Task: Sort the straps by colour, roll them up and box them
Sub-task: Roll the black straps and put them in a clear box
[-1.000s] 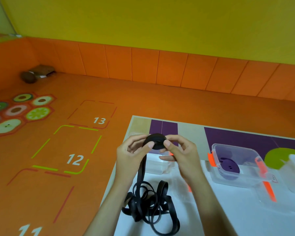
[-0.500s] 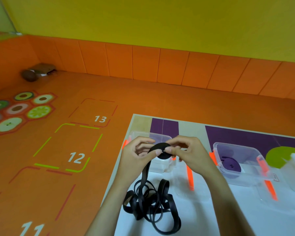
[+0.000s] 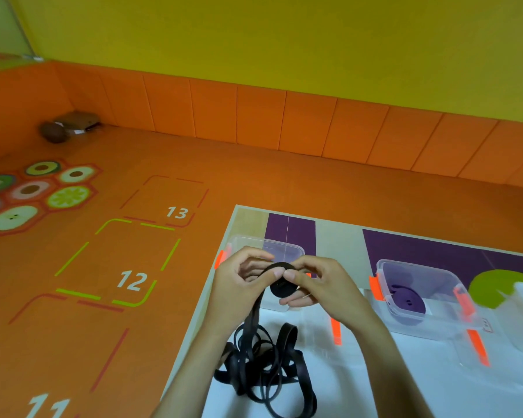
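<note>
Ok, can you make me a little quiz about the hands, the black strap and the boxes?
1. True or false: the black strap is rolled up all the way.
2. What colour is the rolled strap inside the clear box on the right? A red, B purple, C green.
3. How many hands pinch the black strap?

Key:
1. False. Loose loops of it lie on the table.
2. B.
3. Two, the left hand and the right hand.
</note>
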